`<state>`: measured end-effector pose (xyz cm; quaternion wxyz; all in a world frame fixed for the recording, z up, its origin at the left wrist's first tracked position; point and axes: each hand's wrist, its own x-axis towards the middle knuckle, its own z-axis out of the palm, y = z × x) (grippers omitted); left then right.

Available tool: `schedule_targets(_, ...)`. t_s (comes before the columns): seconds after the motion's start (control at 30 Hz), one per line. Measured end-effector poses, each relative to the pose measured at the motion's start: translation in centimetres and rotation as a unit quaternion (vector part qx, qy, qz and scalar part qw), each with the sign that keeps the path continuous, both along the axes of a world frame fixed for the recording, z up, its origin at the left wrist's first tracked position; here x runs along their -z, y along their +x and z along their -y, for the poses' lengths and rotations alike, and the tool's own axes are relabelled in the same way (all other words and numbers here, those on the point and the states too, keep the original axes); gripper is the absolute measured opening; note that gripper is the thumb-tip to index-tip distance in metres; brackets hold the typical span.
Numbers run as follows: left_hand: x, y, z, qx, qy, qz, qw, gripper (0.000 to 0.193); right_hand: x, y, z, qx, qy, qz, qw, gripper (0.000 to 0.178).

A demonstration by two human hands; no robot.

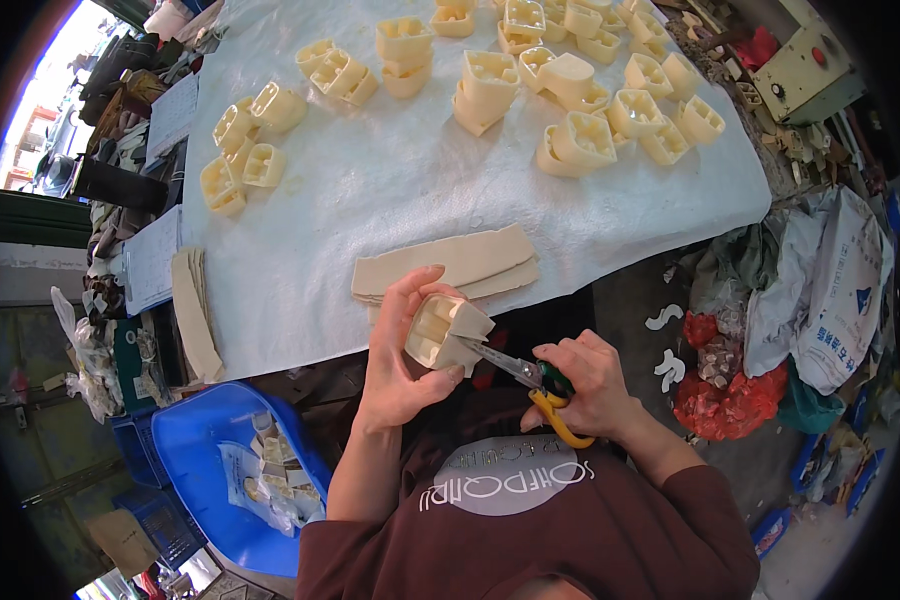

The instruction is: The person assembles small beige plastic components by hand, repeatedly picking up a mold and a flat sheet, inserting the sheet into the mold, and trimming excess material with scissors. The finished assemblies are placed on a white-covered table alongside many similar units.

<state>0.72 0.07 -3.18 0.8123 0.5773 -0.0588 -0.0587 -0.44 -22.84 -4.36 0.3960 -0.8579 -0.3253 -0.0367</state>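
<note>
My left hand [395,360] is closed round a small cream moulded cup [433,328] with inner compartments, its hollow side turned up. A thin beige flap juts out from the cup's right side; whether it is a separate strip wrapped on I cannot tell. In my right hand [595,385] is a pair of scissors [560,418] with yellow and green handles. Their blades reach left to the flap at the cup's edge, and the tips are partly hidden there. Just beyond my left hand, flat beige strips [450,262] lie stacked at the table's near edge.
Many similar cream cups [490,80] stand on the white-covered table [370,210]. More beige strips [196,320] hang over its left edge. A blue bin [200,480] with scraps is at lower left. Bags [735,400] and white offcuts [667,368] lie at right.
</note>
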Motion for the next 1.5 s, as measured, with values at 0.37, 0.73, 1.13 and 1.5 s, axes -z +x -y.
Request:
schedule_targets(0.37, -0.8, -0.4, 0.6, -0.005, 0.207, 0.053, 0.977, 0.074, 2.4, -1.1, 2.0, 0.023, 0.136, -0.064, 0.988, 0.067)
schedule_targets(0.73, -1.3, -0.6, 1.3, -0.053, 0.097, 0.104, 0.988, 0.067, 1.6, 15.0, 21.7, 0.485, 0.109, -0.1, 0.862, 0.052)
schedule_targets(1.13, -1.1, -0.6, 2.1, -0.052, 0.06, 0.079, 0.994, 0.068, -3.2, 8.5, 3.5, 0.138, 0.141, -0.107, 0.974, 0.013)
schedule_targets(1.5, -0.7, -0.7, 2.7, -0.074, 0.075, 0.132, 0.986, 0.066, -1.9, 2.1, -5.5, -0.037, 0.474, -0.436, 0.764, 0.034)
